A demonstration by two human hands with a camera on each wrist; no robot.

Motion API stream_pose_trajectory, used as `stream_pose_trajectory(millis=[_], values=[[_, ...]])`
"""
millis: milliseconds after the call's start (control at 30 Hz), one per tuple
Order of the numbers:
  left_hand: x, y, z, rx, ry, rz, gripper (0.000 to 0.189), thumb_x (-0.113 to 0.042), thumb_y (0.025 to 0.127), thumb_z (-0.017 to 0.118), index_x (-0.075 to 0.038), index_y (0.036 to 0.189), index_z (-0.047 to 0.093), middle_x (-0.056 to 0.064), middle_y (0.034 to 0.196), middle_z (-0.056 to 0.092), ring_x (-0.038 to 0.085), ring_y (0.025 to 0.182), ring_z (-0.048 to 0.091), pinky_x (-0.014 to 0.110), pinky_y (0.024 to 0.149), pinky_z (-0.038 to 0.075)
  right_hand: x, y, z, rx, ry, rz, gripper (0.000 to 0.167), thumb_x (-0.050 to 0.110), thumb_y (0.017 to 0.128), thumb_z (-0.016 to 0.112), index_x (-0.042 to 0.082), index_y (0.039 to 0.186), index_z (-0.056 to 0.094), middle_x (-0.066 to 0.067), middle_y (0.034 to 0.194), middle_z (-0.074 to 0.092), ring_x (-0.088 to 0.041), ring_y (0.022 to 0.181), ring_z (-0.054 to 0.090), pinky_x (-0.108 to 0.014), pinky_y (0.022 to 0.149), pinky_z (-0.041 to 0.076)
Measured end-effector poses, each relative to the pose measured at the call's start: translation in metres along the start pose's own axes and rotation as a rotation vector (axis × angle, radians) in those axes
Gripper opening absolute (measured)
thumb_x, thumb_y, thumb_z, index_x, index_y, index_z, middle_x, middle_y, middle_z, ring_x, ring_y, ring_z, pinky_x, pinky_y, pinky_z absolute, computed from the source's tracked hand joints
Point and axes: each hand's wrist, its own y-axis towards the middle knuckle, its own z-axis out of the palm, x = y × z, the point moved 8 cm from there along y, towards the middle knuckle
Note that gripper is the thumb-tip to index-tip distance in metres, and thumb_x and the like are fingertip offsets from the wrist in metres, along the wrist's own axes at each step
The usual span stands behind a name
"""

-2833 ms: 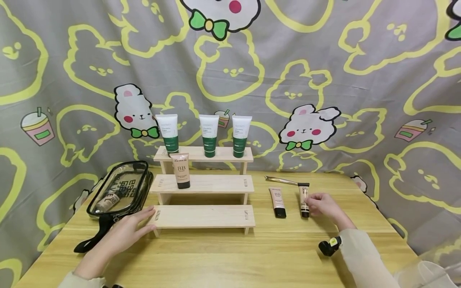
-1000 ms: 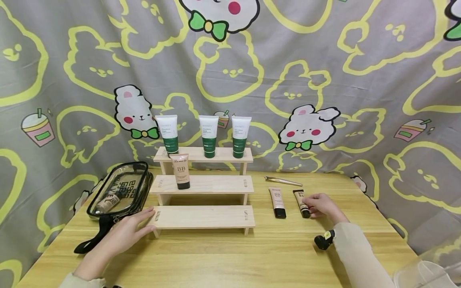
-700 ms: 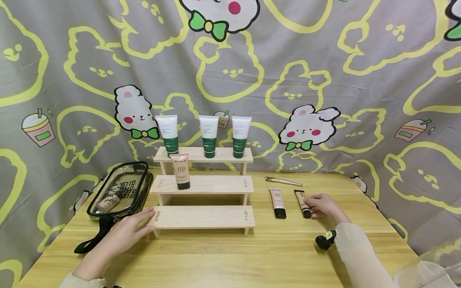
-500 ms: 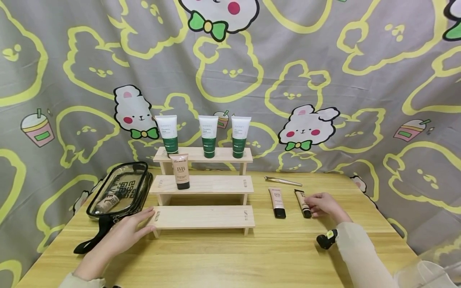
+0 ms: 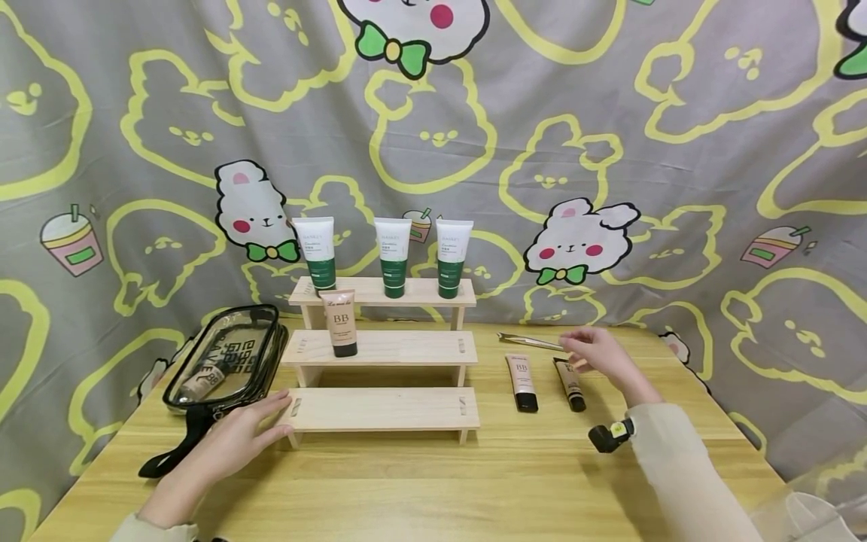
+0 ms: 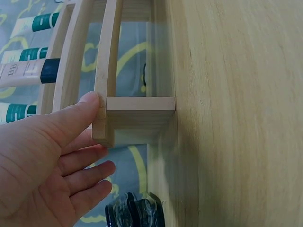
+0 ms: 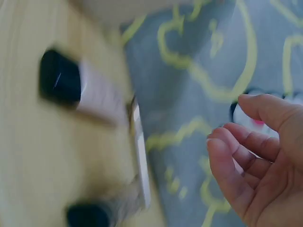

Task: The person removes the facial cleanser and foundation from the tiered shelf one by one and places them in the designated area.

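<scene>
My left hand (image 5: 247, 429) holds the left end of the lowest shelf of a three-step wooden stand (image 5: 386, 406). In the left wrist view, its thumb (image 6: 90, 100) lies against the shelf's corner, the index finger is partly hidden behind it, and the other fingers extend loosely. My right hand (image 5: 599, 354) hovers, fingers loosely bent and holding nothing, above a gold-beige tube with black ends (image 5: 570, 385). Its fingertips appear near a slim silver-gold stick-like item (image 5: 531, 342); contact cannot be told. Left of that tube lies a pink BB cream tube (image 5: 521, 384).
Three white-and-green tubes (image 5: 393, 257) stand on the top shelf. A beige BB cream tube (image 5: 341, 324) stands at the middle shelf's left. A clear black-edged pouch (image 5: 230, 357) with a tube inside lies left of the stand. A patterned curtain (image 5: 433, 150) hangs behind the table.
My right hand has let go of the gold-beige tube, now lying slanted on the table, and has lifted back toward the slim item. The left hand stays on the stand.
</scene>
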Motion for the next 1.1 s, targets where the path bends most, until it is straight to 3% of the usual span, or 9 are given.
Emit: stream_pose_trajectory(millis=[200,500,800,1100], values=[[0.001,0.000,0.001,0.005,-0.005,0.003,0.051,-0.033,0.087,0.063,0.004,0.123,0.056,0.018,0.132,0.048,0.039,0.114,0.048,0.054,0.090,0.041,0.061,-0.002,0.025,0.022,0.018,-0.150,0.042,0.023,0.092,0.059,-0.011,0.116,0.053,-0.017,0.098,0.059,-0.021,0.077,0.059,-0.038,0.063,0.056],[0.001,0.000,0.000,0.007,-0.009,0.002,0.051,-0.032,0.087,0.063,0.004,0.123,0.056,0.018,0.132,0.048,0.039,0.114,0.048,0.054,0.090,0.041,0.126,0.002,0.077,0.087,0.021,-0.292,0.031,0.022,0.090,0.062,-0.003,0.109,0.060,-0.013,0.092,0.062,-0.026,0.075,0.060,-0.036,0.059,0.056],[0.002,0.001,0.001,0.003,-0.001,0.005,0.051,-0.032,0.087,0.063,0.004,0.123,0.056,0.017,0.131,0.048,0.039,0.114,0.048,0.054,0.090,0.041,0.161,0.020,0.133,0.155,0.020,-0.366,0.024,0.013,0.088,0.063,-0.002,0.106,0.062,-0.014,0.090,0.063,-0.027,0.074,0.060,-0.036,0.056,0.055],[0.001,0.001,0.001,-0.003,0.002,0.014,0.051,-0.032,0.087,0.064,0.004,0.123,0.057,0.018,0.131,0.048,0.039,0.114,0.048,0.054,0.091,0.040,0.176,0.029,0.193,0.234,0.088,-0.340,0.029,0.017,0.086,0.066,-0.001,0.109,0.061,-0.008,0.087,0.060,-0.021,0.069,0.059,-0.033,0.054,0.055]])
